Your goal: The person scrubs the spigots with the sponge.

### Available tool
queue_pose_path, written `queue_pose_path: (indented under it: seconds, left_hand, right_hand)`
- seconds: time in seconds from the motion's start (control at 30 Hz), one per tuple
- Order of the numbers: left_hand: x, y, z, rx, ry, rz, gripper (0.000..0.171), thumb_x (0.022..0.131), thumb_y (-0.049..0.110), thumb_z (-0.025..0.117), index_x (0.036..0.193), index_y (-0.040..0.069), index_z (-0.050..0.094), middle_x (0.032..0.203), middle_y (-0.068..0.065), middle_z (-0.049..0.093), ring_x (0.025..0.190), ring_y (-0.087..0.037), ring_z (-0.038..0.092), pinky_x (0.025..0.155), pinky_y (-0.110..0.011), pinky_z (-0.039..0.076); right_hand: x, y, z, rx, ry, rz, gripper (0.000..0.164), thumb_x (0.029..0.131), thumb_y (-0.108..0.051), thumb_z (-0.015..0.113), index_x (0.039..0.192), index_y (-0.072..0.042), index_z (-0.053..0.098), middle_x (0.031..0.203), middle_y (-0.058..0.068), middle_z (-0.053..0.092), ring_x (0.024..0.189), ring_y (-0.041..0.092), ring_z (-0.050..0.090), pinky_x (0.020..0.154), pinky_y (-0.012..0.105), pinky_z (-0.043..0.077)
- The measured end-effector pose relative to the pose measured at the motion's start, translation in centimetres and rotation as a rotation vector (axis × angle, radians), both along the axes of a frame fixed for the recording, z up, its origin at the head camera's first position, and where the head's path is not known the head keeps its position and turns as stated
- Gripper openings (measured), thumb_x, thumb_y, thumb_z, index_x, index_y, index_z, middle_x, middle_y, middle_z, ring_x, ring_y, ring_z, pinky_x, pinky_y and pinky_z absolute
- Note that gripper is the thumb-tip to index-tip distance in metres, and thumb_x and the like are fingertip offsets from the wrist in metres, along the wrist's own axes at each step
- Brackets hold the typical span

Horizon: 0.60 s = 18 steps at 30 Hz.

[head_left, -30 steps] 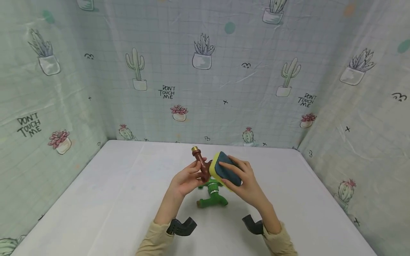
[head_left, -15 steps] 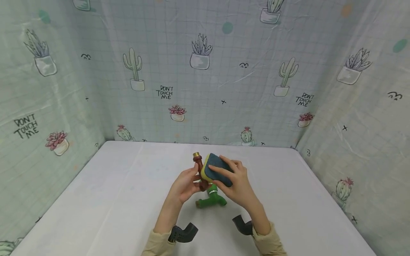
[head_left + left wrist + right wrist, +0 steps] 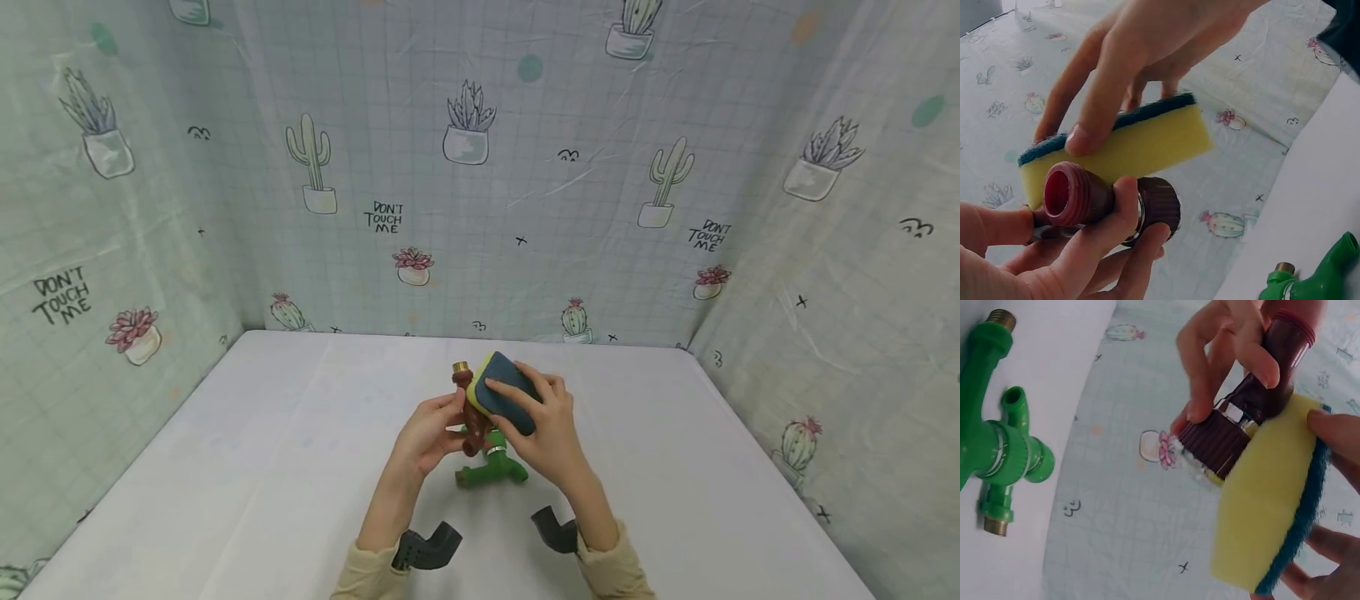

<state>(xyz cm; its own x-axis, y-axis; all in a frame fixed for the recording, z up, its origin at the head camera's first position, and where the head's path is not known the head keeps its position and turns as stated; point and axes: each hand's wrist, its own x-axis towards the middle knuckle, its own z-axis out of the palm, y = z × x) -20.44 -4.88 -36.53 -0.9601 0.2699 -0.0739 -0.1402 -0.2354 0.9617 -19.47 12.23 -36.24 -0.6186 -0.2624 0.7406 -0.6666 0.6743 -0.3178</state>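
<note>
My left hand (image 3: 430, 433) grips a brown-red tap (image 3: 475, 442) with a brass threaded end, raised above the table and pointing up. My right hand (image 3: 553, 425) holds a yellow sponge (image 3: 506, 387) with a dark blue-green scouring layer, thumb and fingers spread over its edges and back. The sponge's yellow side lies against the tap's pipe. In the right wrist view the same yellow face (image 3: 1266, 487) touches the tap next to its ribbed collar (image 3: 1216, 444). The left wrist view shows the tap's open round mouth (image 3: 1072, 194) between my left fingers.
On the white table (image 3: 300, 467), a green tap (image 3: 491, 473) lies below the hands. The right wrist view shows a second green tap (image 3: 1017, 419) close beside the first. Cactus-print sheeting (image 3: 465, 233) walls the table at the back and sides.
The sponge has moved left, from the tap's side onto its upper pipe. The tap has tilted more upright and dropped slightly, both hands keeping their hold.
</note>
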Motion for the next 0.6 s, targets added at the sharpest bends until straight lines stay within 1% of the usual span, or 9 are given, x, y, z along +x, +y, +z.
queue_pose_path:
  seconds: [0.07, 0.13, 0.27, 0.33, 0.43, 0.6]
  left_hand:
    - [-0.2, -0.2, 0.1, 0.008, -0.018, 0.024, 0.046, 0.096, 0.028, 0.038, 0.126, -0.007, 0.044, 0.096, -0.012, 0.053, 0.083, -0.023, 0.058, 0.073, -0.036, 0.054]
    - [-0.4, -0.4, 0.2, 0.025, -0.037, 0.044, 0.044, 0.096, 0.027, 0.038, 0.128, -0.004, 0.043, 0.097, -0.011, 0.053, 0.084, -0.021, 0.057, 0.069, -0.033, 0.053]
    - [-0.8, -0.8, 0.4, 0.051, -0.046, 0.058, 0.041, 0.096, 0.024, 0.039, 0.132, 0.004, 0.039, 0.098, -0.010, 0.054, 0.085, -0.020, 0.057, 0.065, -0.030, 0.052]
    - [-0.9, -0.8, 0.5, 0.051, -0.035, 0.045, 0.040, 0.096, 0.023, 0.040, 0.132, 0.005, 0.039, 0.099, -0.009, 0.055, 0.085, -0.021, 0.057, 0.064, -0.030, 0.052]
    - [-0.7, -0.8, 0.8, 0.046, -0.036, 0.015, 0.041, 0.096, 0.025, 0.040, 0.130, 0.003, 0.041, 0.100, -0.009, 0.055, 0.082, -0.021, 0.059, 0.064, -0.030, 0.052]
    - [0.0, -0.9, 0.9, 0.012, -0.014, -0.049, 0.047, 0.096, 0.031, 0.040, 0.130, -0.001, 0.040, 0.098, -0.011, 0.056, 0.074, -0.021, 0.062, 0.067, -0.035, 0.054]
  right_hand:
    - [0.3, 0.2, -0.2, 0.022, -0.032, 0.037, 0.042, 0.073, -0.022, 0.073, 0.112, -0.029, 0.061, 0.127, 0.012, 0.049, 0.102, 0.024, 0.041, 0.077, 0.045, 0.034]
    - [0.6, 0.4, -0.5, 0.051, -0.057, 0.084, 0.044, 0.072, -0.023, 0.074, 0.113, -0.031, 0.060, 0.128, 0.009, 0.048, 0.102, 0.022, 0.040, 0.077, 0.043, 0.034]
    - [1.3, 0.8, -0.7, 0.090, -0.067, 0.161, 0.046, 0.072, -0.025, 0.074, 0.114, -0.033, 0.059, 0.130, 0.006, 0.046, 0.103, 0.019, 0.038, 0.077, 0.039, 0.031]
    - [1.4, 0.9, -0.6, 0.104, -0.038, 0.162, 0.045, 0.072, -0.026, 0.074, 0.114, -0.033, 0.059, 0.130, 0.007, 0.046, 0.103, 0.019, 0.037, 0.078, 0.040, 0.031]
    - [1.4, 0.7, -0.4, 0.106, 0.011, 0.143, 0.045, 0.071, -0.024, 0.074, 0.113, -0.032, 0.060, 0.130, 0.010, 0.046, 0.102, 0.021, 0.038, 0.079, 0.043, 0.031]
    - [1.1, 0.2, -0.1, 0.069, 0.094, 0.100, 0.047, 0.067, -0.022, 0.077, 0.111, -0.029, 0.062, 0.127, 0.013, 0.048, 0.103, 0.027, 0.038, 0.079, 0.046, 0.032]
